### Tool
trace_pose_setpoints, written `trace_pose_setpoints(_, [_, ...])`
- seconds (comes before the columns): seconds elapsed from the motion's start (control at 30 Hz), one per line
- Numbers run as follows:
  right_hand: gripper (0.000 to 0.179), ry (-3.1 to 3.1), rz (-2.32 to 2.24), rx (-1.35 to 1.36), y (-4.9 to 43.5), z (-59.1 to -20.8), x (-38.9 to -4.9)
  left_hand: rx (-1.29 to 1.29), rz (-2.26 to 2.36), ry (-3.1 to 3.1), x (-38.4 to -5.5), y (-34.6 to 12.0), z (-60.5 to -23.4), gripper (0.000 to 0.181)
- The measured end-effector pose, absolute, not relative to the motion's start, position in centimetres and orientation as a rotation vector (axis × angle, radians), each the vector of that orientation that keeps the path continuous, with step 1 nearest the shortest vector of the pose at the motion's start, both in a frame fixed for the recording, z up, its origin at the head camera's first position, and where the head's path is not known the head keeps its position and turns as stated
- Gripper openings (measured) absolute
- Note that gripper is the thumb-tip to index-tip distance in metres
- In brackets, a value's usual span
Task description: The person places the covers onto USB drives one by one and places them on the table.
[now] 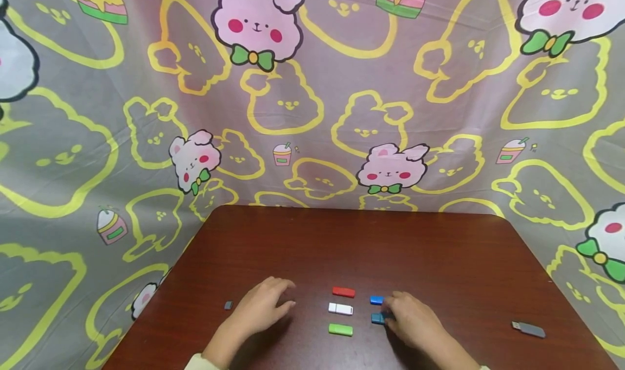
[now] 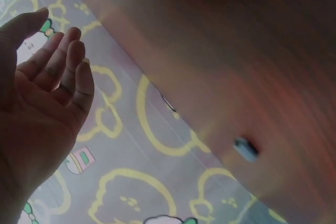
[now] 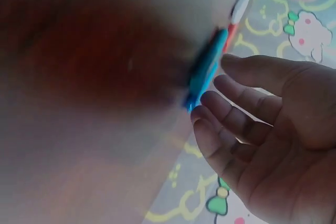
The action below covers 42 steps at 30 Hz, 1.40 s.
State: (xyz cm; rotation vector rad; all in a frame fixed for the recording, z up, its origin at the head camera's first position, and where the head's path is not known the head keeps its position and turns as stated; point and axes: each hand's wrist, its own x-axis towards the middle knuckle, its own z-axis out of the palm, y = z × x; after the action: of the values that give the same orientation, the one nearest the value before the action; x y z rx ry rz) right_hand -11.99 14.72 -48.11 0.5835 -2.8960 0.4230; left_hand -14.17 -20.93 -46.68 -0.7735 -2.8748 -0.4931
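Note:
My right hand [image 1: 411,317] is low over the table with its fingertips right at the near end of a teal USB stick [image 1: 378,318]. Just beyond that one lies a blue USB stick [image 1: 376,300], partly covered by the fingers. The right wrist view has the thumb and loosely bent fingers [image 3: 207,129] beside the teal stick [image 3: 208,61]. To the left, a red [image 1: 344,292], a white [image 1: 340,308] and a green USB stick [image 1: 340,330] form a column. My left hand [image 1: 261,307] hovers left of that column, fingers relaxed, holding nothing.
Toward the table's left edge sits a small dark grey piece [image 1: 228,305], also in the left wrist view [image 2: 245,149]. A grey USB stick [image 1: 529,329] with its metal plug bare lies far right. Patterned cloth [image 1: 332,77] hangs around the brown table [image 1: 361,245].

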Motion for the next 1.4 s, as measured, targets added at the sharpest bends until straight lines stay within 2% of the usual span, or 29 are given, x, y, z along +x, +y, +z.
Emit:
trace_pose_setpoints(0.23, [0.014, -2.962, 0.479, 0.448, 17.4, -47.0, -12.1, -0.665, -0.485, -2.867, -14.2, -23.0, -46.8, 0.033])
trace_pose_setpoints(0.43, [0.027, -3.019, 0.517, 0.381, 20.3, -46.7, -12.2, -0.601, -0.465, -2.875, -14.1, -24.4, -47.1, 0.033])
trace_pose_setpoints(0.77, [0.032, -3.114, 0.558, 0.275, 24.8, -46.7, -12.0, -0.548, -0.441, -2.897, -13.7, -26.2, -47.1, 0.032])
trace_pose_setpoints(1.03, [0.041, -3.218, 0.583, 0.176, 28.5, -47.2, -11.9, -0.393, -0.458, -2.958, -13.1, -27.9, -46.9, 0.030])
trace_pose_setpoints(1.4, [0.042, -3.207, 0.554, 0.167, 30.5, -47.5, -10.9, -0.375, -0.451, -2.967, -12.9, -28.7, -47.2, 0.029])
